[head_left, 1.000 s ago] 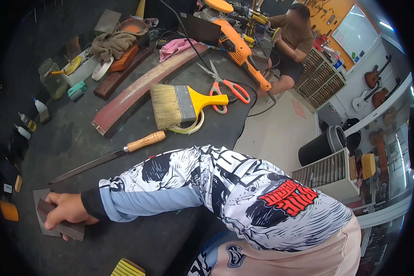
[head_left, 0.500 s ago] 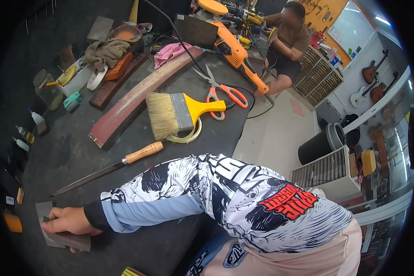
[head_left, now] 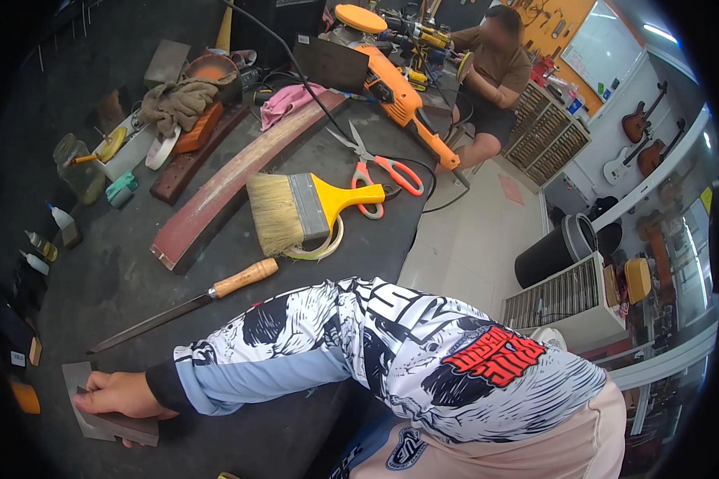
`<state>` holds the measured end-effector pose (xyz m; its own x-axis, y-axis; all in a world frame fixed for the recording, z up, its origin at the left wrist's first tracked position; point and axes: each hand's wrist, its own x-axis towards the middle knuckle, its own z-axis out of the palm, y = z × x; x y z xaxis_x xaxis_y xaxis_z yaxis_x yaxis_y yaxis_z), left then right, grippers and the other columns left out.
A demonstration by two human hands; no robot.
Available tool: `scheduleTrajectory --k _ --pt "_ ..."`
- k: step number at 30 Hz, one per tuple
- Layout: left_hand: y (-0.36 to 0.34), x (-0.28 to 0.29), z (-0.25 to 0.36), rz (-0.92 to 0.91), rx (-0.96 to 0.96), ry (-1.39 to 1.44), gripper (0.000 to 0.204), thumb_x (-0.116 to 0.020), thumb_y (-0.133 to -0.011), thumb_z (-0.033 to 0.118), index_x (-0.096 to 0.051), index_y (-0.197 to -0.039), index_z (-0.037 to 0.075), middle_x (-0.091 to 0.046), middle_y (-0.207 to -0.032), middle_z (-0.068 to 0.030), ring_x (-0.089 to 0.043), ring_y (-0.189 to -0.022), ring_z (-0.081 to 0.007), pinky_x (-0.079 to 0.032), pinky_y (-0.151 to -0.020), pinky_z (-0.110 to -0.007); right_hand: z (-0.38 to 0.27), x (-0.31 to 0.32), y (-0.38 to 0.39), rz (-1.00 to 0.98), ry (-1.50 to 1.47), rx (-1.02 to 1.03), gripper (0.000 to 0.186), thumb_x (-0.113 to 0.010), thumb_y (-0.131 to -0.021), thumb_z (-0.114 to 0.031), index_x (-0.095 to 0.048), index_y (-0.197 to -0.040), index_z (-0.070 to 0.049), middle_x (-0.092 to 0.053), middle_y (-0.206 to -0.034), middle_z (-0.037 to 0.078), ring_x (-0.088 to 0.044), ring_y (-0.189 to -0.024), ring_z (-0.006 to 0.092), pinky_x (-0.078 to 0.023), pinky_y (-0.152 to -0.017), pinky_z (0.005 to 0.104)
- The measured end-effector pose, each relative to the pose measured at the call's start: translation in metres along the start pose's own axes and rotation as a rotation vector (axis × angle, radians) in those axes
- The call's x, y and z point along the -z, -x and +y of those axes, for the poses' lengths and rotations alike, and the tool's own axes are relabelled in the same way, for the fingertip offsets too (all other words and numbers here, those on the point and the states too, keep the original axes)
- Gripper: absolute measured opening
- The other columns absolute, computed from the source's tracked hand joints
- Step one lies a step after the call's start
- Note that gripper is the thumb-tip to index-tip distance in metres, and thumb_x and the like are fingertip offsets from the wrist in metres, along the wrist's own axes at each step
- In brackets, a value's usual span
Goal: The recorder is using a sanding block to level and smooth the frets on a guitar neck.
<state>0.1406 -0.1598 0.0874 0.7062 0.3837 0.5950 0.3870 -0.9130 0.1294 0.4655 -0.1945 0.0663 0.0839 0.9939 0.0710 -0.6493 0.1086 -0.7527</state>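
Note:
At the near left of the dark bench, my right hand [head_left: 128, 394] is closed around a flat grey piece with straight edges [head_left: 78, 369], partly hidden by the fingers, its exact kind unclear. My right arm stretches across from the right in a printed white and black sleeve. My left hand is out of sight. Just beyond the right hand lies a file [head_left: 156, 321] with a wooden handle. Farther off, a wide yellow-handled brush [head_left: 284, 211] rests partly over a pale roll of tape [head_left: 327, 246]. Scissors [head_left: 367, 166] with orange-grey handles lie opened beside the brush.
A long reddish wooden beam [head_left: 240, 174] crosses the bench. An orange power polisher [head_left: 399, 100] with a cord lies at the back edge. At far left stand a glass jar [head_left: 78, 169] and small bottles [head_left: 40, 246]. A co-worker [head_left: 495, 68] sits beyond the bench.
The whole view has shifted slightly, with bench items appearing a bit lower and to the left. My right hand keeps its grip. A yellow thing at the bottom edge has nearly left view.

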Motion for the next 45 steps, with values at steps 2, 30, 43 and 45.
scheduleTrajectory --k 2,30,43,45 --pt "-0.001 0.0 0.003 0.006 0.016 0.032 0.037 -0.053 -0.101 0.025 -0.074 -0.09 -0.004 -0.069 -0.085 -0.0209 -0.063 -0.077 -0.0395 -0.05 -0.072 -0.049 0.002 0.002 -0.004 -0.002 -0.023 0.016 0.057 -0.046 -0.104 -0.063 -0.043 -0.125 -0.01 -0.06 -0.108 0.015 -0.067 -0.076 0.0273 -0.058 -0.06 0.0415" --pt "-0.008 0.005 0.014 -0.039 0.041 0.013 0.04 -0.053 -0.103 0.026 -0.073 -0.088 -0.005 -0.069 -0.082 -0.0201 -0.062 -0.074 -0.0378 -0.049 -0.071 -0.048 0.004 0.003 -0.006 0.09 0.036 0.018 0.06 -0.042 -0.103 -0.065 -0.048 -0.132 -0.013 -0.06 -0.117 0.011 -0.069 -0.091 0.0255 -0.058 -0.069 0.0417" --pt "-0.006 0.003 0.008 -0.047 0.033 -0.008 0.041 -0.053 -0.104 0.027 -0.073 -0.087 -0.005 -0.068 -0.08 -0.0189 -0.062 -0.073 -0.036 -0.049 -0.069 -0.047 0.009 0.001 -0.009 0.088 0.032 -0.016 0.052 -0.056 -0.102 -0.055 -0.049 -0.127 -0.01 -0.062 -0.109 0.011 -0.068 -0.087 0.025 -0.057 -0.069 0.0417" --pt "-0.005 0.003 0.008 -0.051 0.038 -0.03 0.041 -0.053 -0.104 0.027 -0.073 -0.087 -0.005 -0.068 -0.08 -0.0186 -0.062 -0.072 -0.0355 -0.049 -0.069 -0.047 0.01 0.0 -0.008 0.098 0.031 -0.018 0.053 -0.057 -0.102 -0.054 -0.05 -0.129 -0.009 -0.064 -0.11 0.013 -0.068 -0.09 0.0257 -0.057 -0.072 0.0433"
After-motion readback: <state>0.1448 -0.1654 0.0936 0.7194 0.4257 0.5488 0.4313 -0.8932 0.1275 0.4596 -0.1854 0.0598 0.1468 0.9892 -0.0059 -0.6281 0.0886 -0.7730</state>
